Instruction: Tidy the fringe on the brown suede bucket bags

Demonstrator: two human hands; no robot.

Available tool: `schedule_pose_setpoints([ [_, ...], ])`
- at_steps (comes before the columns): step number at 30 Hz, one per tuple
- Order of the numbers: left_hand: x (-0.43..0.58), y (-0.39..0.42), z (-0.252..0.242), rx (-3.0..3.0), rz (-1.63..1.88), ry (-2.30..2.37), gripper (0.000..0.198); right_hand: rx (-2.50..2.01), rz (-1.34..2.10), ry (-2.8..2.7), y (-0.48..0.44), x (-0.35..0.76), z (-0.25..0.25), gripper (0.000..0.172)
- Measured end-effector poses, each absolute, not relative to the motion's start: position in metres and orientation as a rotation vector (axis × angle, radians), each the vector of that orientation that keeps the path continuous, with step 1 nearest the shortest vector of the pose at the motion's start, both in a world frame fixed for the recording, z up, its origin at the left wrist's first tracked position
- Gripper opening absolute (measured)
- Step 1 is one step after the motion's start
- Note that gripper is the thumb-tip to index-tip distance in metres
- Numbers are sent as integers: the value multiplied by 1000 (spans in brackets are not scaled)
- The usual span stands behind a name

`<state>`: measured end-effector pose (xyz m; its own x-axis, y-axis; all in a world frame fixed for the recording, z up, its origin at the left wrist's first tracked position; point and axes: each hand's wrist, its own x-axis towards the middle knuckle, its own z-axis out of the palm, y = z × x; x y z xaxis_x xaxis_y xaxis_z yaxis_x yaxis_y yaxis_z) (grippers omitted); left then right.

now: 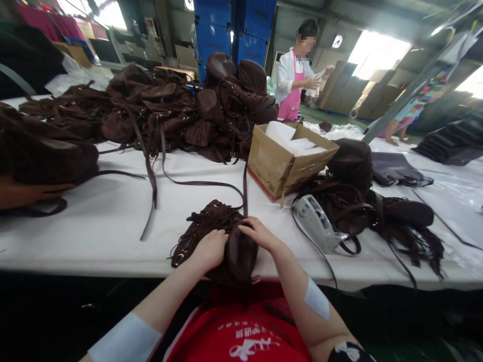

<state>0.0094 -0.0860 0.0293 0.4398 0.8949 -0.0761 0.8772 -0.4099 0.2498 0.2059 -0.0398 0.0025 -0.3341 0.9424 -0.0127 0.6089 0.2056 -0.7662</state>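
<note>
Fringed bag overhangs the white worktop at its near edge, six o'clock. The cardboard box at one o'clock could snag its trailing strap if tugged — left hand and right hand grip it, fingers curled.

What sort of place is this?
Most likely a bag factory's packing floor: a heap of brown fringed bags on a long white worktable, another fringed bag under the left hand and right hand, blue crates stacked behind, a worker in a pink apron.
</note>
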Motion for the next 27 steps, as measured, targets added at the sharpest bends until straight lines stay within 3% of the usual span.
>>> schedule_pose_setpoints([
  [3, 8, -90, 27, 2374, 143, 1568, 36, -1628, 643, -1936, -53, 167, 0, 63],
  [5, 2, -91, 28, 2314, 170, 1560, 36, -1651, 547, -1933, -61, 152, -3, 66],
  [9, -14, -94, 38, 2155, 177, 1322, 37, -1566, 570, -1917, -65, 152, -13, 46],
  [14, -23, -110, 65, 1899, 107, 1010, 21, -1502, 616, -1794, -55, 164, -24, 18],
  [22, -49, -166, 129, 1829, -28, 887, 23, -1482, 611, -1717, -49, 165, -30, 17],
  [27, -39, -148, 113, 1960, 341, 1157, 37, -1475, 673, -1726, -49, 168, -28, 15],
])
